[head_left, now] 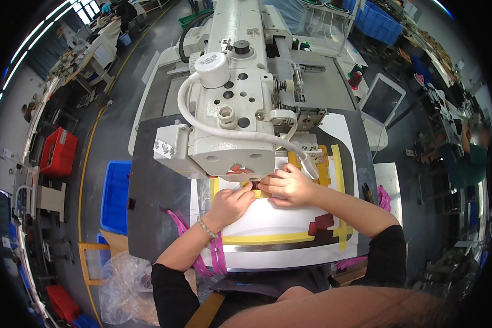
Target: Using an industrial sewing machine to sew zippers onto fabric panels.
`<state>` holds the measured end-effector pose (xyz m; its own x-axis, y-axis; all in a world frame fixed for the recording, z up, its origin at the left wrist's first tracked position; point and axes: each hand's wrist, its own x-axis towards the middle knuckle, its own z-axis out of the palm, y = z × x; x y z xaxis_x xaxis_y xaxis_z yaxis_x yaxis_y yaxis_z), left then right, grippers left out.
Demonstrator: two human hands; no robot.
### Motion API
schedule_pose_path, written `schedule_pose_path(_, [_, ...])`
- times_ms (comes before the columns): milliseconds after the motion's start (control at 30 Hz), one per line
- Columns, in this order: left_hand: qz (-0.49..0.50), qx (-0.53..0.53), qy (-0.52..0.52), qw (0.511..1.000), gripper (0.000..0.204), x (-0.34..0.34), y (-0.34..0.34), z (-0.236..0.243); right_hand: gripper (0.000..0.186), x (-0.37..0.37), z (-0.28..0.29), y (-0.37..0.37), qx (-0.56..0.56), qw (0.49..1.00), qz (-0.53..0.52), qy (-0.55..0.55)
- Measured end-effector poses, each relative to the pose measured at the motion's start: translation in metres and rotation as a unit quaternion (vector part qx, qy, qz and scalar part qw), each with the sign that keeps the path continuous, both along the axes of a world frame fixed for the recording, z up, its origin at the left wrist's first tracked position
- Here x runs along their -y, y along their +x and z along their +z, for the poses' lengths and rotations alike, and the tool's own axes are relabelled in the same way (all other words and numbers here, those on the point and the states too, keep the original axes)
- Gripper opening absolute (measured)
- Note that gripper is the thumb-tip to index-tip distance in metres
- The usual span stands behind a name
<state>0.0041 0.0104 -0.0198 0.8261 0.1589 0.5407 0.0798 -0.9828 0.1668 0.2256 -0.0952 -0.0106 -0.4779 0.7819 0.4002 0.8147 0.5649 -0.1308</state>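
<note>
Both hands work under the head of a large white industrial sewing machine (232, 109). My left hand (232, 203) is curled, its fingertips on a small dark piece (255, 188) beneath the needle area. My right hand (290, 186) lies flat beside it, fingers pressing the same spot. Under both hands sits a white template plate (279, 229) edged with yellow tape (268, 238). Whether either hand grips the piece is hidden by the fingers.
Pink straps (216, 257) hang over the table's near edge by my left wrist. Dark red patches (322, 224) lie on the plate at the right. A blue bin (115, 197) and red crates (57, 153) stand at the left. A tablet (382, 101) stands at the right.
</note>
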Motion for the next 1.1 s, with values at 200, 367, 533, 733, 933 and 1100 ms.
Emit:
schedule_pose_path(200, [0.000,-0.004,-0.017,1.000,0.013,-0.001,-0.002,-0.005,0.046,-0.002,-0.002,-0.002,-0.044,0.999,0.009,-0.016])
schedule_pose_path(367, [-0.014,0.011,-0.034,0.999,0.014,-0.007,-0.006,-0.008,0.044,0.002,-0.006,0.002,-0.104,0.994,0.011,-0.032])
schedule_pose_path(533, [0.000,-0.008,-0.040,0.999,0.016,-0.006,-0.007,-0.006,0.043,0.001,-0.007,0.005,-0.138,0.989,0.023,-0.040])
schedule_pose_path(733, [-0.002,-0.021,-0.035,0.999,0.016,-0.006,-0.006,-0.005,0.042,0.000,0.002,0.004,-0.080,0.995,0.010,-0.051])
schedule_pose_path(933, [-0.007,-0.008,-0.042,0.999,0.014,-0.005,-0.006,-0.006,0.042,-0.002,0.006,0.000,-0.046,0.998,0.013,-0.040])
schedule_pose_path(1100, [-0.008,-0.013,-0.027,1.000,0.013,-0.002,-0.003,-0.004,0.040,0.003,0.000,-0.001,-0.029,0.999,-0.004,-0.019])
